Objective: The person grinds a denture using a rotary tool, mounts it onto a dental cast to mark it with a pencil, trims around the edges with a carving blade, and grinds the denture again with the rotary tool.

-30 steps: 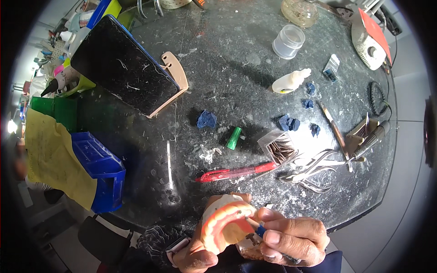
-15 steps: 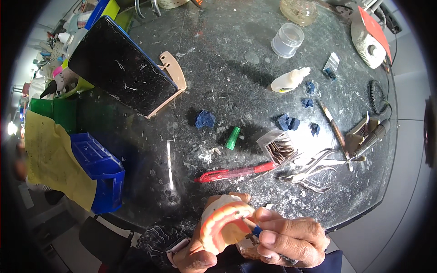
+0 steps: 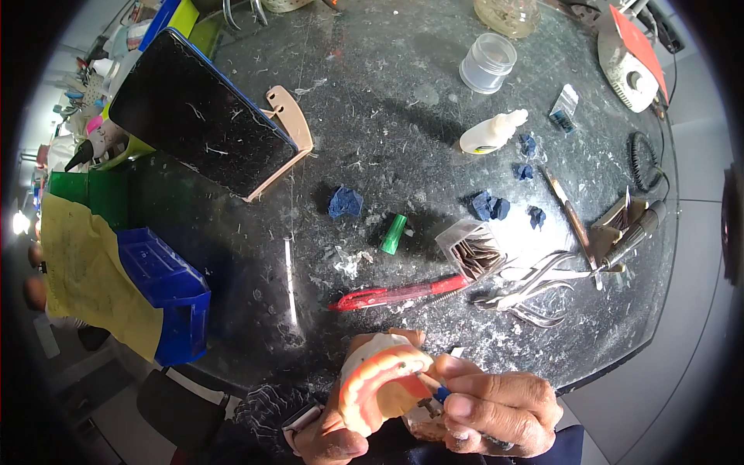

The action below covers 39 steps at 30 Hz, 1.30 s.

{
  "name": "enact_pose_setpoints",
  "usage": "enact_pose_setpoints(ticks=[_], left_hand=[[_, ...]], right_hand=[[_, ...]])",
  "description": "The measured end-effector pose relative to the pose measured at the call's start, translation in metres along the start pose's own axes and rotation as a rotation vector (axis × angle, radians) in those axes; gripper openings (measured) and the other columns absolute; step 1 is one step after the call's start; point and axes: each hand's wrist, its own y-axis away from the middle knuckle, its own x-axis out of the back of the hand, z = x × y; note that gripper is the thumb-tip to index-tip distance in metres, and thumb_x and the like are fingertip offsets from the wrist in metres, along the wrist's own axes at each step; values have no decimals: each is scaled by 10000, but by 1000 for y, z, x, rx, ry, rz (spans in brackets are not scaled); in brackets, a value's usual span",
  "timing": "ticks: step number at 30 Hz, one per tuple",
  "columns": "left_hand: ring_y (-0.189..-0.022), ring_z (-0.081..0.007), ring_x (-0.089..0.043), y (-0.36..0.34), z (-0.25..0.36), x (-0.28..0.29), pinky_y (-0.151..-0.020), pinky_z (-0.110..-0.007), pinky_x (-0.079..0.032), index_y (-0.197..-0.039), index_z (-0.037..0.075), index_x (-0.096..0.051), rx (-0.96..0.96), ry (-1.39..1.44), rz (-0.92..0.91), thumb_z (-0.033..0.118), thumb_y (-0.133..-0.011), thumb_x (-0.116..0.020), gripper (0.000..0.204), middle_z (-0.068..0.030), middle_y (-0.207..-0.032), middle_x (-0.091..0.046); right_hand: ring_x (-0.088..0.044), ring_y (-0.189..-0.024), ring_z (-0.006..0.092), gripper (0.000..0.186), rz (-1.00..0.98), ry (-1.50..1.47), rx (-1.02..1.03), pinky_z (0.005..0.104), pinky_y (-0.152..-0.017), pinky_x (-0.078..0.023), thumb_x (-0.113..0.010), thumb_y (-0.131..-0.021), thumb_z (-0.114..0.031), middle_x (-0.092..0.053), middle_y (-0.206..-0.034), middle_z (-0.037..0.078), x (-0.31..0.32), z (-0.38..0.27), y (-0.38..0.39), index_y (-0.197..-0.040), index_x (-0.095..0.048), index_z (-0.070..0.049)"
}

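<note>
My left hand (image 3: 335, 435) is wrapped round a horseshoe-shaped dental model (image 3: 361, 387) at the bottom centre. The model has a pink wax-like arch with a pale base behind it. Beside it, my right hand (image 3: 508, 409) pinches a slim tool with a blue part (image 3: 442, 394). The tool's narrow end touches or nearly touches the arch's right side; its exact kind is hidden by my fingers. A brownish, pale piece (image 3: 422, 426) shows below, between the hands, and a metal bit sits near it.
Beyond my hands lie a red pen (image 3: 395, 294), metal pliers (image 3: 527, 294), a clear box of brown strips (image 3: 473, 252) and a green cap (image 3: 394, 234). Further off are a white bottle (image 3: 492, 133), a tablet (image 3: 205, 116) on a stand and, at left, a blue bin (image 3: 167, 271).
The whole view has shifted very slightly. Both hands keep their hold, with the tool still at the arch's right side.
</note>
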Motion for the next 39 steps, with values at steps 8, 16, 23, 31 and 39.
enact_pose_setpoints(ticks=[8,16,23,31,39], left_hand=[[-1082,-360,-496,-6,-10,-5,-945,-569,-368,-1232,-18,-454,-42,2,-40,464,-707,-637,737,-208,-1166,-523],[-1071,-342,-517,-3,-19,16,-954,-551,-373,-1258,-48,-411,-207,-44,-115,476,-706,-631,793,-205,-1217,-490],[-1026,-313,-543,8,8,-12,-943,-487,-402,-1261,-56,-367,279,-82,176,580,-668,-638,912,-174,-1119,-542],[-969,-299,-570,8,-4,10,-874,-438,-458,-1244,-31,-390,103,-26,11,613,-657,-636,906,-169,-1055,-548],[-897,-296,-577,-5,4,-14,-838,-459,-452,-1221,-43,-441,145,-64,99,565,-684,-618,830,-214,-1111,-537]], right_hand=[[-654,-895,290,254,-49,13,-50,337,-737,-573,-706,-753,0,-611,-913,127,5,1,-2,-980,-601,-44],[-659,-877,287,235,46,-141,-53,347,-762,-569,-693,-760,12,-605,-907,141,-1,2,1,-973,-601,-22],[-663,-861,287,224,-34,-35,9,332,-712,-582,-692,-761,7,-608,-933,156,1,2,-4,-963,-597,-21],[-668,-805,250,168,107,-87,12,326,-732,-589,-634,-829,-50,-525,-933,115,-8,2,4,-972,-551,-24],[-634,-689,206,194,375,-61,99,340,-631,-590,-458,-944,-241,-419,-826,88,-3,22,-3,-1050,-472,-80]])
